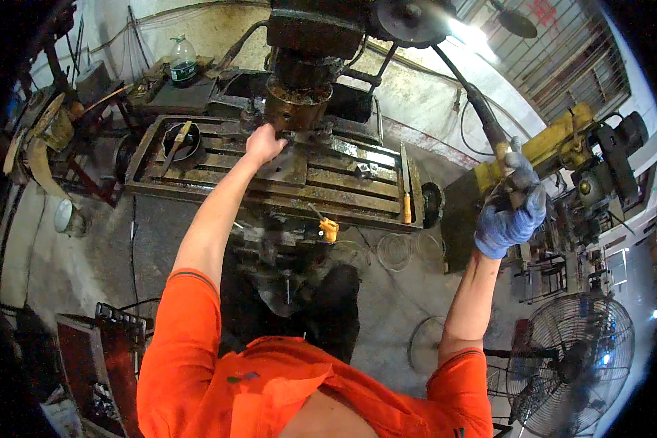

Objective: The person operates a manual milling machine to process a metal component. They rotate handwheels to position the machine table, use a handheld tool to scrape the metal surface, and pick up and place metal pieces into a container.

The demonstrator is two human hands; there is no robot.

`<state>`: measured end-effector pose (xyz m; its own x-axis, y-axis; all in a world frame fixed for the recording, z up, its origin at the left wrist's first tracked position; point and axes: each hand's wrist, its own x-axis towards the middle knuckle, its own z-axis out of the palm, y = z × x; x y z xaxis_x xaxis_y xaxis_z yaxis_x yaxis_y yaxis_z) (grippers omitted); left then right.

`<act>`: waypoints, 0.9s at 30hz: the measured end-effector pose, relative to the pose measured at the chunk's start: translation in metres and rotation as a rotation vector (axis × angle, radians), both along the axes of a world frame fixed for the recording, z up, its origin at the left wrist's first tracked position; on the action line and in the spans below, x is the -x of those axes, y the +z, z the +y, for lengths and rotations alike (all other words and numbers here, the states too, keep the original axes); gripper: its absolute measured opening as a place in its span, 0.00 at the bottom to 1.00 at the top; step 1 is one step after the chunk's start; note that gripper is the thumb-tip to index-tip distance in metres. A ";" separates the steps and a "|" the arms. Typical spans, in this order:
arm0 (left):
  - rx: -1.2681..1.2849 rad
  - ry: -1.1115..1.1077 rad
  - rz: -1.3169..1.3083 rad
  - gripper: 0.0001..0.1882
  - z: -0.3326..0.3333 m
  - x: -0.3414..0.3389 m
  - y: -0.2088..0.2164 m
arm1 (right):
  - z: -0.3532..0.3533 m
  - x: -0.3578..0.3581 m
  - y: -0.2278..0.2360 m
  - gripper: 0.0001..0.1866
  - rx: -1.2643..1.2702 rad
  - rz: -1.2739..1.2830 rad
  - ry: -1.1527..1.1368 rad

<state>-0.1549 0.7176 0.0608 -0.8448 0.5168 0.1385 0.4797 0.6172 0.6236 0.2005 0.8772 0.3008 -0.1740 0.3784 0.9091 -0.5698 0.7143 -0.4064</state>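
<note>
My bare left hand (265, 144) is closed just below the dark, oily spindle head (298, 102) of a machine tool. Its fingertips are at a small dark part over a flat plate (288, 168) on the slotted table; what they pinch is too small to make out. On the right, my right hand (515, 215), in a blue-grey knit glove, is raised and wrapped around the lower end of a long dark lever (482, 109) that slants down from the machine.
On the slotted table (350, 179) sit a black pot (186, 146) with a brush, a small metal block (363, 171) and a yellow-handled tool (407, 208). An orange-yellow handle (329, 231) juts out in front. A large fan (573, 365) stands lower right, yellow machinery (533, 142) beyond.
</note>
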 end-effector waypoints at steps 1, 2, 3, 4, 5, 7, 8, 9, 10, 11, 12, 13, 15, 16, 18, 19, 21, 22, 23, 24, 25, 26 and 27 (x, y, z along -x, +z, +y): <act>-0.042 -0.040 -0.053 0.18 -0.001 -0.004 0.004 | -0.002 -0.004 -0.002 0.21 0.053 -0.020 -0.027; -0.087 -0.074 -0.107 0.18 -0.007 -0.009 0.013 | 0.003 -0.006 -0.006 0.20 0.034 -0.018 -0.037; -0.132 -0.105 -0.162 0.19 -0.012 -0.015 0.018 | 0.008 -0.008 -0.010 0.19 0.015 -0.014 -0.045; -0.199 -0.157 -0.182 0.19 -0.023 -0.019 0.018 | 0.011 -0.010 -0.013 0.19 0.056 -0.001 0.022; -0.269 -0.210 -0.202 0.21 -0.036 -0.020 0.016 | 0.013 -0.010 -0.014 0.18 0.095 0.012 0.087; -0.327 -0.295 -0.164 0.24 -0.068 -0.027 0.013 | 0.011 -0.008 -0.017 0.17 0.111 0.037 0.164; -0.314 -0.327 -0.110 0.26 -0.087 -0.034 0.015 | 0.010 -0.007 -0.019 0.16 0.120 0.050 0.200; -0.332 -0.349 -0.253 0.25 -0.108 -0.046 0.025 | 0.009 -0.006 -0.022 0.16 0.137 0.056 0.187; -0.367 -0.355 -0.324 0.23 -0.133 -0.058 0.034 | 0.005 -0.003 -0.023 0.15 0.150 0.065 0.183; -0.326 -0.348 -0.279 0.22 -0.158 -0.063 0.038 | 0.001 -0.002 -0.022 0.15 0.158 0.074 0.174; -0.271 -0.276 -0.343 0.22 -0.186 -0.073 0.048 | 0.005 -0.004 -0.027 0.15 0.158 0.049 0.194; -0.396 -0.287 -0.304 0.22 -0.217 -0.072 0.035 | 0.011 -0.009 -0.028 0.15 0.152 0.029 0.220; -0.323 -0.103 -0.252 0.22 -0.268 -0.087 0.048 | 0.012 -0.010 -0.031 0.15 0.191 0.033 0.229; -0.233 -0.002 -0.273 0.22 -0.301 -0.086 0.045 | 0.005 -0.007 -0.031 0.16 0.232 0.056 0.226; -0.393 0.164 -0.204 0.21 -0.354 -0.089 0.031 | 0.000 -0.004 -0.031 0.17 0.274 0.088 0.184; -0.237 0.231 -0.182 0.21 -0.369 -0.095 0.044 | 0.002 -0.004 -0.034 0.18 0.274 0.097 0.138; -0.512 0.315 -0.266 0.20 -0.438 -0.084 0.004 | 0.002 0.001 -0.038 0.19 0.292 0.099 0.118; -0.502 0.382 -0.235 0.19 -0.437 -0.094 0.013 | 0.002 -0.001 -0.041 0.19 0.302 0.086 0.102; -0.490 0.452 -0.198 0.19 -0.437 -0.106 0.027 | 0.002 -0.002 -0.043 0.19 0.315 0.076 0.091; -0.500 0.478 -0.181 0.19 -0.442 -0.106 0.023 | 0.003 -0.002 -0.045 0.19 0.275 0.091 0.105; -0.511 0.516 -0.158 0.19 -0.457 -0.106 0.018 | 0.003 0.002 -0.048 0.19 0.237 0.107 0.131; -0.523 0.544 -0.140 0.18 -0.465 -0.104 0.014 | 0.004 0.002 -0.049 0.20 0.195 0.123 0.146; -0.493 0.581 -0.124 0.18 -0.472 -0.103 0.009 | 0.004 0.001 -0.049 0.20 0.168 0.118 0.140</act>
<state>-0.0523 0.2458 0.0694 -0.9859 -0.1113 0.1247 0.0729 0.3852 0.9200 0.1991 0.8816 0.2523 -0.1319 0.5054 0.8527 -0.7092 0.5529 -0.4374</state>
